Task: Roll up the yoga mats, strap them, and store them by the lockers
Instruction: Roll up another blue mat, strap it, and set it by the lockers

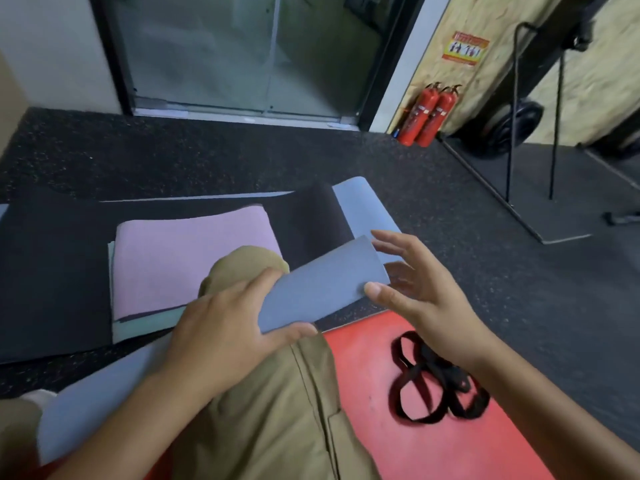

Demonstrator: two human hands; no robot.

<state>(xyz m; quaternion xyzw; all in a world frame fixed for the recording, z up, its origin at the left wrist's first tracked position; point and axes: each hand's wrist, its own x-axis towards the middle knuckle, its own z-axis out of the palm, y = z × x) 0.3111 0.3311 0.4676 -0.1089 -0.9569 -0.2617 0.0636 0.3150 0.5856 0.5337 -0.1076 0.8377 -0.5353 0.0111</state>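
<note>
Head view: left hand (228, 327) clamps the blue-grey mat (322, 289) roll across a knee; its long axis points up-right toward the open right hand (412, 285) at its end.

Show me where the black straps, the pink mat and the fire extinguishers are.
black straps (437, 379), head view, on the tangled middle of the loops.
pink mat (180, 261), head view, on its bare top face.
fire extinguishers (437, 116), head view, on the right one's red body.
</note>
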